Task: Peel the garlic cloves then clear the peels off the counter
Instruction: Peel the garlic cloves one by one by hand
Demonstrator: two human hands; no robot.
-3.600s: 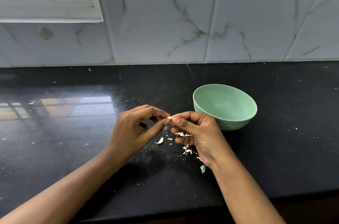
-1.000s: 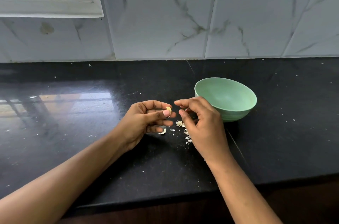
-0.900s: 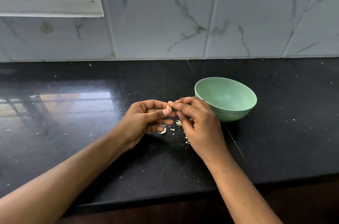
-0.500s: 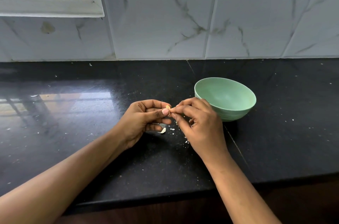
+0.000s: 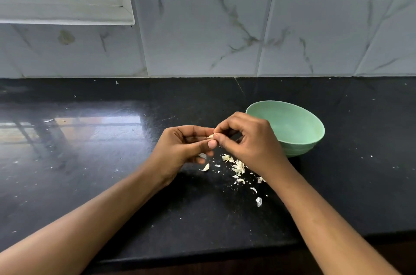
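Head-high, down onto counter [image 5: 90, 184], seemingly close

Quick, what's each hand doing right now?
Left hand: curled, pinching the garlic clove.
Right hand: curled, fingertips pinching the garlic clove at its tip.

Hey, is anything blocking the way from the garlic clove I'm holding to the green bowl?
Nothing visible does. The left hand and right hand pinch the garlic clove beside the bowl; the peels lie lower, on the counter.
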